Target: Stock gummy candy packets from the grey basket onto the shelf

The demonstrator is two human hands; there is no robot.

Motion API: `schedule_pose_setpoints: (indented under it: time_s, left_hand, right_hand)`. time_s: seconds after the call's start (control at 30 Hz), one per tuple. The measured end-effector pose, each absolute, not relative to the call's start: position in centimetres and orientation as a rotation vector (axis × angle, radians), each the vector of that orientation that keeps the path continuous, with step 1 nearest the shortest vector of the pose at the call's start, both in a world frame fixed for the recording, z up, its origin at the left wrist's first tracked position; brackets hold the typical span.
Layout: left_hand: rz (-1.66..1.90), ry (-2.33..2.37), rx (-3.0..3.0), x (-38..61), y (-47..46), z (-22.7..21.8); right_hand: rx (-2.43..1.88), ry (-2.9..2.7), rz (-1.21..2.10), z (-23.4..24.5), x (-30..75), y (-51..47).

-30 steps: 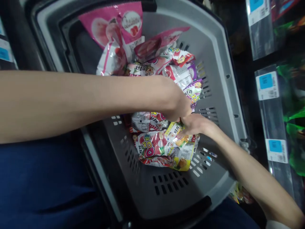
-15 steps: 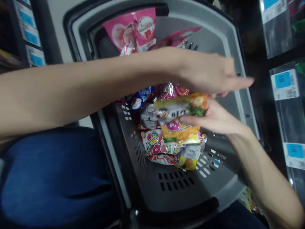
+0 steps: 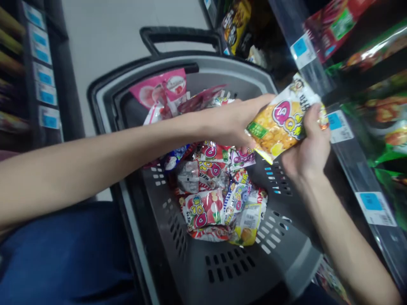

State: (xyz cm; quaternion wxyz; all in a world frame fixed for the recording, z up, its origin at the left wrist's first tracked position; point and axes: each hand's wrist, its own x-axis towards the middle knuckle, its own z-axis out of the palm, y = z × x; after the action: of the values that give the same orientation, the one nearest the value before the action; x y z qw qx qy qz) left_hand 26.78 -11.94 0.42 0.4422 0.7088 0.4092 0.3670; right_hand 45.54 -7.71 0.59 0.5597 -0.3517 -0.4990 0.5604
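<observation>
My right hand (image 3: pixel 308 144) grips a yellow gummy candy bag (image 3: pixel 282 120) by its right end, thumb across the front. The bag is tilted, with "QQ" lettering facing up, near the right side of the grey shopping basket (image 3: pixel 235 288). At the bag's left edge is my left hand (image 3: pixel 238 120); its fingers are mostly hidden behind the bag, so I cannot tell whether they grip it. Beneath my hands lie several small candy bags, among them a red-and-white one (image 3: pixel 203 209), a purple one (image 3: pixel 237 197) and a yellow one (image 3: pixel 248 224). A pink peach-print bag (image 3: pixel 155 91) leans at the far end.
The basket has a black handle (image 3: pixel 184 36) at its far end. Shelves with blue-and-white price tags (image 3: pixel 375 207) and packaged snacks (image 3: pixel 386 114) run along the right. Another tagged shelf (image 3: pixel 47 93) stands left. Pale floor (image 3: pixel 104 29) shows beyond the basket.
The yellow candy bag has moved up and right in my right hand, away from the pile. My left hand has drawn back left, beside the bag. The view takes in more of the far side.
</observation>
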Motion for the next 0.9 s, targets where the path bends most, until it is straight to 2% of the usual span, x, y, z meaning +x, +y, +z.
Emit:
schedule_pose_setpoints:
  time_s: [0.1, 0.27, 0.47, 0.53, 0.73, 0.9]
  left_hand:
    - [0.876, 1.03, 1.919, 26.7, -11.7, 0.1]
    - [1.042, 1.149, 2.077, 27.4, -11.7, -1.1]
    - [1.148, 1.083, 2.183, 28.4, -12.2, 0.1]
    - [1.222, 0.995, 1.998, 28.5, -12.5, 1.3]
    - [1.326, 0.723, 0.814, 28.5, -13.0, 4.3]
    - [1.331, 0.767, 0.825, 28.3, -12.6, 3.8]
  right_hand:
    - [-0.839, -1.101, 1.327, 0.5, 45.4, -8.1]
    - [-0.828, -1.035, 1.338, -0.1, 45.8, -7.6]
    - [-0.725, -1.187, 1.752, 2.2, 46.6, -8.7]
    - [-0.648, -1.174, 1.8, 3.0, 46.6, -9.3]
    - [-0.704, -1.14, 1.755, 2.1, 47.2, -8.3]
    - [-0.831, -1.175, 1.69, 1.9, 47.3, -8.0]
